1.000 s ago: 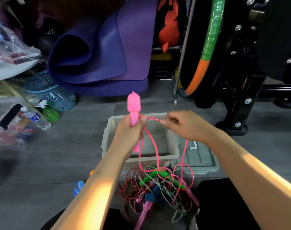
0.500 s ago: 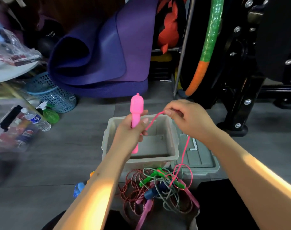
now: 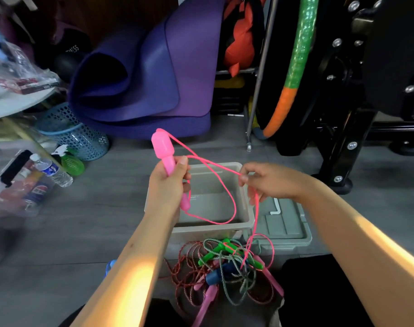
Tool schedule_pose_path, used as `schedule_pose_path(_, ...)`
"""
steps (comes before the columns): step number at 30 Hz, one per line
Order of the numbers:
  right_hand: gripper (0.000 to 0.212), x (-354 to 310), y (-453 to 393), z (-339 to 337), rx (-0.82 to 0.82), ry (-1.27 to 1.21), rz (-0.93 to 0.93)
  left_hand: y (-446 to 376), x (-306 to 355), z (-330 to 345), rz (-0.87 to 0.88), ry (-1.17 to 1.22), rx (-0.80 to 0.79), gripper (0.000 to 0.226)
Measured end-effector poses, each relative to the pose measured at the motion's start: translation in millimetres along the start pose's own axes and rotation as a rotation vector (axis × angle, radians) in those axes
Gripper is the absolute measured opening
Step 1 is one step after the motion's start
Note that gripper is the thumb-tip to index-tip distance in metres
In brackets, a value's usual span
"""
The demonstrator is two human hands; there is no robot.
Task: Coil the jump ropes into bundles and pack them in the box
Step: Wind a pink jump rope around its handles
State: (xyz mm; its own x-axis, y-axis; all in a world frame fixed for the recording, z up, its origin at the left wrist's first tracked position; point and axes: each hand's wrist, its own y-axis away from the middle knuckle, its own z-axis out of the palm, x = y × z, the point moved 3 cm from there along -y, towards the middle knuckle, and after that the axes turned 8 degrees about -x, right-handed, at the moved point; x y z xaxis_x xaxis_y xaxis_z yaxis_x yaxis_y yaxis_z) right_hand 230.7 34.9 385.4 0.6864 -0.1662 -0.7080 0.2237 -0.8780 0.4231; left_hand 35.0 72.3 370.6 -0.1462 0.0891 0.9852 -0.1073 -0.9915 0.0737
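Note:
My left hand (image 3: 168,182) grips a pink jump-rope handle (image 3: 164,149) upright over the grey box (image 3: 246,199). The pink cord (image 3: 234,204) runs from the handle's top across to my right hand (image 3: 269,181), which pinches it. One loop of the cord hangs from my left hand down inside the box. From my right hand the cord drops to a tangled pile of ropes (image 3: 224,272) on the floor in front of the box, with green (image 3: 213,253), blue and pink handles in it.
The box's grey lid (image 3: 286,223) lies flat just right of the box. Rolled purple mats (image 3: 142,81) and a blue mesh basket (image 3: 73,135) stand behind. Bottles (image 3: 51,171) lie at left, black equipment legs (image 3: 340,166) and a hoop (image 3: 293,74) at right.
My right hand moved right and down from the handle, drawing the cord out. A loop of cord now hangs from my left hand into the box.

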Motion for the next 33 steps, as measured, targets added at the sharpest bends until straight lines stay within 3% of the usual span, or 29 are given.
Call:
schedule_pose_path(4,0.012,-5.3,4.1,-20.2,0.653,0.057,-0.158,-2.3,-4.0,-7.2,-0.008,-0.255,-0.003,0.010)
schedule_pose_path(6,0.013,-14.4,11.2,-21.5,0.769,0.047,-0.310,-0.5,-5.6,-2.9,-0.001,-0.252,-0.076,0.010)
schedule_pose_path(11,0.018,-28.5,3.0,-1.5,0.696,0.188,-0.500,12.9,-4.5,26.1,-0.037,-0.126,-0.337,0.018)
schedule_pose_path(14,0.013,-27.4,-1.8,3.1,0.633,0.115,-0.488,16.7,-4.9,31.3,-0.061,-0.079,-0.343,0.011)
schedule_pose_path(16,0.010,-19.9,-5.5,3.4,0.464,0.113,-0.339,13.6,-2.3,28.0,-0.060,0.014,-0.247,0.016)
schedule_pose_path(19,0.023,-4.9,-6.9,11.1,-0.013,0.194,-0.109,5.5,5.7,15.5,-0.004,0.208,-0.100,0.022)
schedule_pose_path(21,0.023,1.8,-5.3,13.2,-0.114,0.148,-0.046,2.5,9.1,7.3,0.024,0.274,-0.038,0.022)
schedule_pose_path(24,0.022,1.2,-6.2,1.8,0.141,0.034,-0.063,0.2,5.9,-1.4,0.017,0.158,0.052,0.019)
schedule_pose_path(28,0.016,-15.4,10.6,-23.7,0.783,0.028,-0.284,-3.0,-4.8,-5.6,-0.014,-0.112,0.020,0.007)
schedule_pose_path(30,0.010,-22.2,18.0,-26.0,0.839,0.005,-0.386,0.1,-5.4,0.0,-0.017,-0.112,-0.067,0.010)
schedule_pose_path(33,0.004,-32.3,14.8,-11.8,0.685,0.046,-0.465,9.4,-1.0,17.2,-0.031,-0.054,-0.217,0.018)
